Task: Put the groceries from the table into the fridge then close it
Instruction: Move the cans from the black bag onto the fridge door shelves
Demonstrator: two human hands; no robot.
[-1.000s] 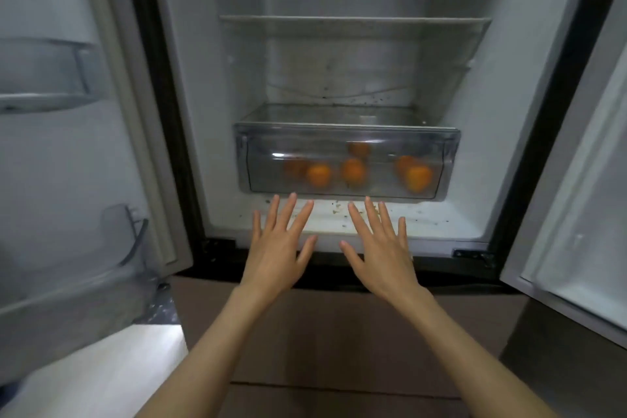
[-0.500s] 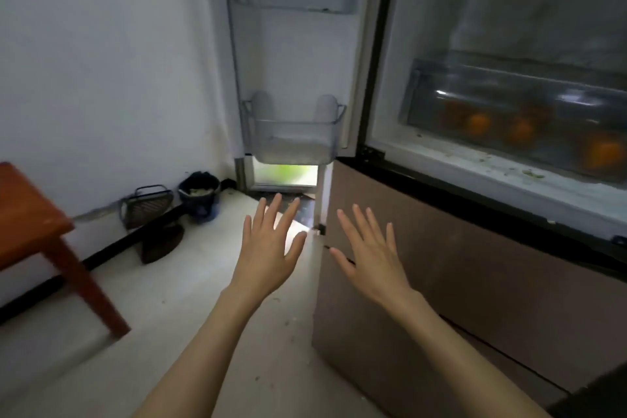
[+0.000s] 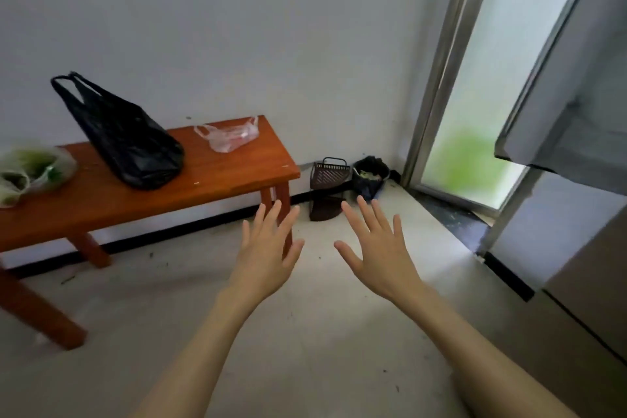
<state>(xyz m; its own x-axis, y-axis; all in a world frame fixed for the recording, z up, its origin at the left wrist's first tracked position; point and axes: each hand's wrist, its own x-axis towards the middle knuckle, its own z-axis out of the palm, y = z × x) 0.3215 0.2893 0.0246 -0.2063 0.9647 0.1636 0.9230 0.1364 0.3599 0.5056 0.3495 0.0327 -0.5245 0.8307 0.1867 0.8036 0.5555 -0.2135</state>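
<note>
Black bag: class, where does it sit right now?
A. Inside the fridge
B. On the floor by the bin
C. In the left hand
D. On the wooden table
D: the black bag stands on the wooden table, and both hands are empty.

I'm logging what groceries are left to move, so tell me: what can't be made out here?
Head view only:
- Black bag: opaque plastic hides its contents.
- Pink bag: small and crumpled; contents unclear.
- Bag of greens: cut off by the left edge.
- Table: its left end runs out of frame, so more groceries may sit there.
- Fridge door: open, but the fridge interior lies beyond the right edge.
</note>
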